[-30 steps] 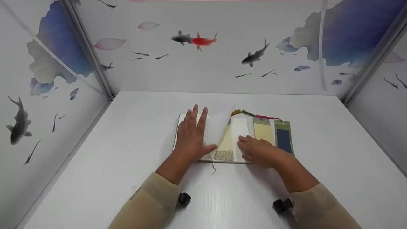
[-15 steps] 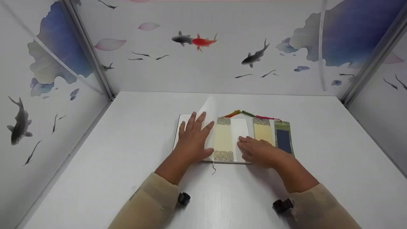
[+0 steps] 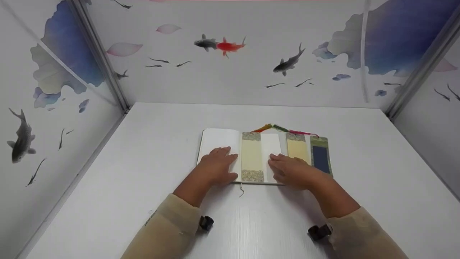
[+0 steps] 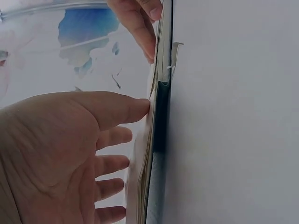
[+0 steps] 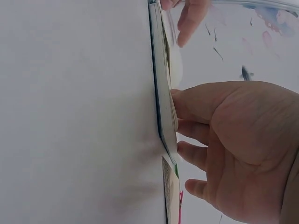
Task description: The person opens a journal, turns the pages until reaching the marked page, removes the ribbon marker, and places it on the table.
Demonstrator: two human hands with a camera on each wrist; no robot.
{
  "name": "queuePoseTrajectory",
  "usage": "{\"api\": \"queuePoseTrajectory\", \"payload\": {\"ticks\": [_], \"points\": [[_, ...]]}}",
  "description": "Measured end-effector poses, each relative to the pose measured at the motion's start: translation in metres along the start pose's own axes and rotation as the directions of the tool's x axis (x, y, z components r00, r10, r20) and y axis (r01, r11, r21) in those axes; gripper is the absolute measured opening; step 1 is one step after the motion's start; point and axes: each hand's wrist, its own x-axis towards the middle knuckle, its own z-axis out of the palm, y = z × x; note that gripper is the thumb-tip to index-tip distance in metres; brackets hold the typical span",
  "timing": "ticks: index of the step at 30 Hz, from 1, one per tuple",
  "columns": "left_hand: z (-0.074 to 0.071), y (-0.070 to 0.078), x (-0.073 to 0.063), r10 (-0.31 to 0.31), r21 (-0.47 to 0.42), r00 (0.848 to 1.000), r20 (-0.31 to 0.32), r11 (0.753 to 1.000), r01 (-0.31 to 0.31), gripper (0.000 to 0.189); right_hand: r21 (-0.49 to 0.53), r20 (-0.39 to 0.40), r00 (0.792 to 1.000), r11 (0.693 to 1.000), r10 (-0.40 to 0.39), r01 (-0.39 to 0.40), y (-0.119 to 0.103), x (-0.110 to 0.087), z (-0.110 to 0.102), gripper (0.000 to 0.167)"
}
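A notebook (image 3: 219, 138) lies open on the table, its left page plain white. My left hand (image 3: 216, 167) rests on that page, fingers extended; in the left wrist view its thumb (image 4: 124, 109) touches the pages' edge. On the right page, beside the fold, lies a cream bookmark (image 3: 252, 154) with patterned ends. My right hand (image 3: 293, 172) presses the right page near its outer edge with straight fingers, as the right wrist view also shows. Right of the notebook are a yellow bookmark (image 3: 297, 146), partly hidden by that hand, and a green bookmark (image 3: 321, 158) with a navy panel.
Orange, green and pink tassels (image 3: 280, 127) stretch along the far side of the notebook and bookmarks. A thin ribbon (image 3: 241, 190) sticks out at the near edge. White panels with painted fish (image 3: 230, 46) enclose the white table (image 3: 151, 144) at the back and sides.
A raised page has turned over leftward and now lies flat, uncovering the whole cream bookmark. My left hand has come down and nearer on the left page. The right hand has stayed put.
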Motion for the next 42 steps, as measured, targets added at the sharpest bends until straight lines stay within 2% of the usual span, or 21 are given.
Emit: {"api": "queuePoseTrajectory", "payload": {"ticks": [4, 8, 16, 21, 25, 26, 30, 33, 35, 42], "points": [[-0.002, -0.002, -0.001, -0.025, -0.019, 0.996, 0.091, 0.999, 0.027, 0.070, 0.007, -0.003, 1.000, 1.000, -0.002, 0.002, -0.001, -0.001, -0.002, 0.063], [-0.004, -0.002, -0.001, -0.021, -0.028, 0.992, 0.125, 0.999, 0.025, 0.071, -0.003, -0.004, 1.000, 1.000, -0.001, 0.001, -0.001, -0.001, -0.006, 0.062], [-0.009, 0.005, 0.003, -0.010, 0.015, 0.991, 0.136, 1.000, 0.008, 0.069, -0.010, 0.009, 0.999, 0.999, 0.052, -0.052, -0.004, 0.002, -0.009, 0.064], [-0.011, 0.012, 0.005, -0.016, 0.026, 0.991, 0.131, 1.000, 0.013, 0.067, 0.001, 0.041, 0.995, 0.996, 0.086, -0.086, 0.000, 0.007, -0.012, 0.063], [-0.013, 0.015, 0.004, -0.026, 0.015, 0.990, 0.140, 1.000, 0.025, 0.068, -0.029, 0.070, 0.993, 0.995, 0.096, -0.094, 0.000, 0.011, -0.016, 0.060], [-0.013, 0.016, 0.004, -0.029, 0.012, 0.990, 0.142, 1.000, 0.027, 0.068, -0.033, 0.067, 0.993, 0.995, 0.098, -0.096, -0.001, 0.012, -0.017, 0.059], [-0.013, 0.016, 0.002, -0.048, 0.006, 0.988, 0.146, 0.999, 0.047, 0.069, 0.089, -0.012, 0.989, 0.985, 0.148, -0.146, -0.008, 0.015, -0.019, 0.054], [-0.013, 0.015, 0.002, -0.057, 0.011, 0.986, 0.155, 0.998, 0.056, 0.070, 0.151, -0.080, 0.987, 0.980, 0.140, -0.127, -0.017, 0.020, -0.018, 0.057], [-0.012, 0.013, 0.002, -0.060, 0.010, 0.985, 0.162, 0.998, 0.060, 0.072, 0.118, -0.099, 0.991, 0.990, 0.092, -0.080, -0.024, 0.024, -0.018, 0.061], [-0.013, 0.010, 0.000, -0.065, 0.005, 0.983, 0.169, 0.998, 0.066, 0.076, 0.031, -0.058, 0.998, 0.999, 0.035, -0.033, -0.046, 0.044, -0.015, 0.071]]}}
